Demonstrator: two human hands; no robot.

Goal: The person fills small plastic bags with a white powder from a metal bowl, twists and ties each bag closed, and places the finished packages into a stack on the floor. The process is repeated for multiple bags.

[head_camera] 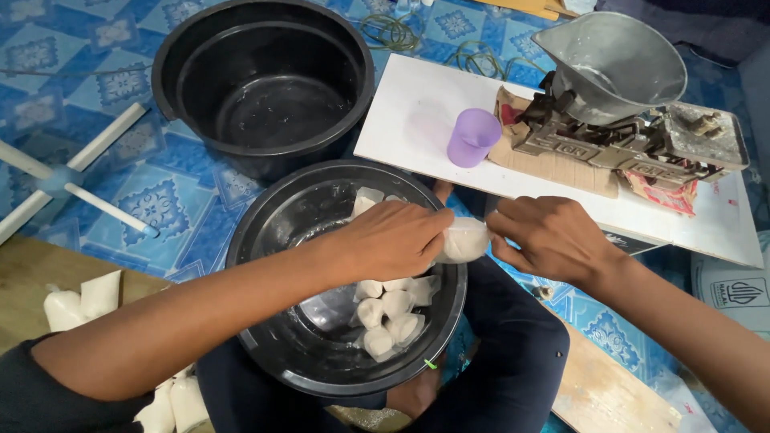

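Blue patterned floor covering (168,200) spreads under everything, with a white board (417,120) lying across the upper right. On that board stand a lilac plastic cup (473,136) and an old metal balance scale (626,112) with a grey scoop pan, set on a scrap of brown cardboard (553,164); a red-printed wrapper (666,196) peeks out beneath the scale's right end. A white package with a dark emblem (734,293) lies at the right edge. An empty black tub (265,80) sits at the top, and a black bowl (281,240) rests nearer, over the person's lap, holding several small white filled plastic pouches (389,309). More white pouches (80,297) lie at the lower left on a wooden plank (24,273).

Above the bowl's right rim, the left hand (393,236) is clenched around one end of a small white pouch (465,239), and the right hand (553,236) pinches its other end, so both are grasping the same pouch between them.
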